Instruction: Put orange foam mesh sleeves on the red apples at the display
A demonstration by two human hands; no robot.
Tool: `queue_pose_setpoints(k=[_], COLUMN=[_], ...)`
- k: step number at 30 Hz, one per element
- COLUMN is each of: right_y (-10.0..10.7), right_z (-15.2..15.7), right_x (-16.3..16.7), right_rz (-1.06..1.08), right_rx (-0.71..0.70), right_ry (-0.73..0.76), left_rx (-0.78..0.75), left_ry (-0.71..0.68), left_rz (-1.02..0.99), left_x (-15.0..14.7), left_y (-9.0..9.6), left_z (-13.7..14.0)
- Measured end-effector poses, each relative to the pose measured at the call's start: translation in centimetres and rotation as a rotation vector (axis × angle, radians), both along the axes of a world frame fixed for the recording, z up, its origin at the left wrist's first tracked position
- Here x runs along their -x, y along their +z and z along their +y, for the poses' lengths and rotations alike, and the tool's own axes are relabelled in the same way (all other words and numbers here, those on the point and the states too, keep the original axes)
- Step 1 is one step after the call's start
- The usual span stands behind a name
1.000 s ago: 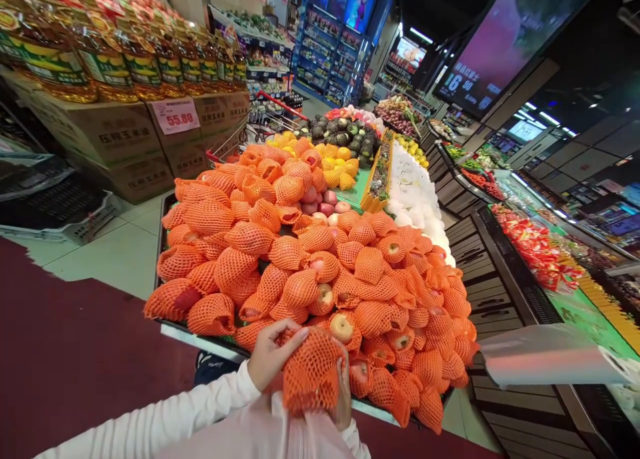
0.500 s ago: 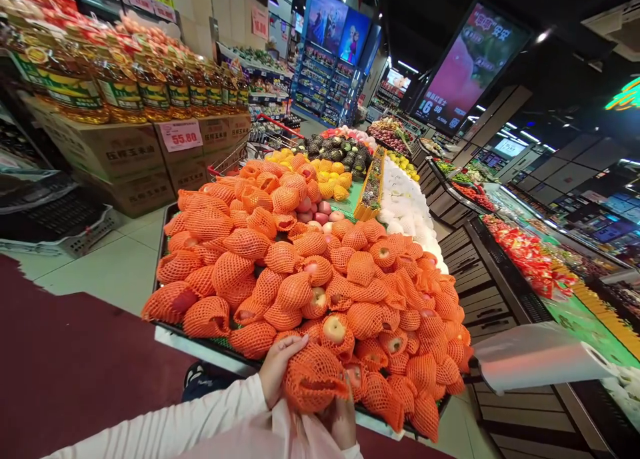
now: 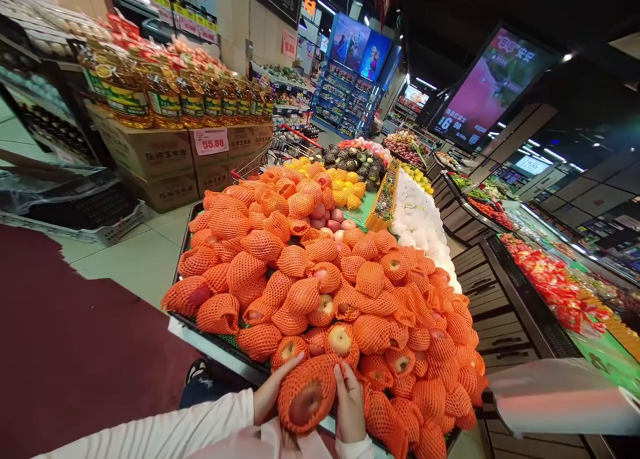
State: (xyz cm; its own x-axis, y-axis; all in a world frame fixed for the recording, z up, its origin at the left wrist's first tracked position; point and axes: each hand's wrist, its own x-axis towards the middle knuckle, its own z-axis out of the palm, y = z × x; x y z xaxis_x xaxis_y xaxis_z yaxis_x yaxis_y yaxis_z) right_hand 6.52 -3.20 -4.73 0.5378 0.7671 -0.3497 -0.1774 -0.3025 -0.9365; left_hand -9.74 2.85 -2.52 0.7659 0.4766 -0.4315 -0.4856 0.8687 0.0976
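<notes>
Between my two hands is an apple [image 3: 306, 403] in an orange foam net, its bare end showing through the opening of the net. My left hand [image 3: 273, 391] grips it from the left side, with the fingers along its upper edge. On the right, my right hand [image 3: 351, 406] pinches the edge of the net between thumb and fingers. The held apple is just in front of the near edge of a display heaped with netted apples [image 3: 305, 296]. Several in the heap show bare skin, such as the pale apple [image 3: 339, 340] just beyond my hands.
A roll of clear plastic bags [image 3: 565, 396] juts out at the right. Bare apples [image 3: 330, 218], yellow fruit [image 3: 347, 187] and white-netted fruit [image 3: 417, 209] lie farther back. Oil bottles [image 3: 167, 102] stand on cartons at the left, beside a black crate [image 3: 85, 199].
The apple has been turned so its bare end now faces me through the net's opening. My right hand has come up from beneath to its right side. The view has shifted slightly left.
</notes>
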Motion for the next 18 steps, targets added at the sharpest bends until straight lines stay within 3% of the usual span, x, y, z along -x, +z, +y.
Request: queue_pose_setpoints(k=[4,12,15,18], right_y=[1.1,0.7,1.2,2.0], right_z=[0.3,-2.8,-3.3,-3.5], right_x=[-0.9,2.2,2.9,3.1], right_rz=[0.043,0.537,0.535,0.374], right_rx=[-0.058,-0.077,-0.168,-0.291], right_ry=[0.058,-0.034,0.082,0.251], left_rx=[-0.005,0.017,0.03,-0.052], left_ry=[-0.043,-0.083,-0.079,-0.076], left_rz=[-0.149,-0.137,-0.099,0.01], left_x=[0.5,0.7,0.5,0.2], left_y=[0.7,-0.3,-0.8,-0.8], left_z=[0.0,0.1,0.0,-0.1])
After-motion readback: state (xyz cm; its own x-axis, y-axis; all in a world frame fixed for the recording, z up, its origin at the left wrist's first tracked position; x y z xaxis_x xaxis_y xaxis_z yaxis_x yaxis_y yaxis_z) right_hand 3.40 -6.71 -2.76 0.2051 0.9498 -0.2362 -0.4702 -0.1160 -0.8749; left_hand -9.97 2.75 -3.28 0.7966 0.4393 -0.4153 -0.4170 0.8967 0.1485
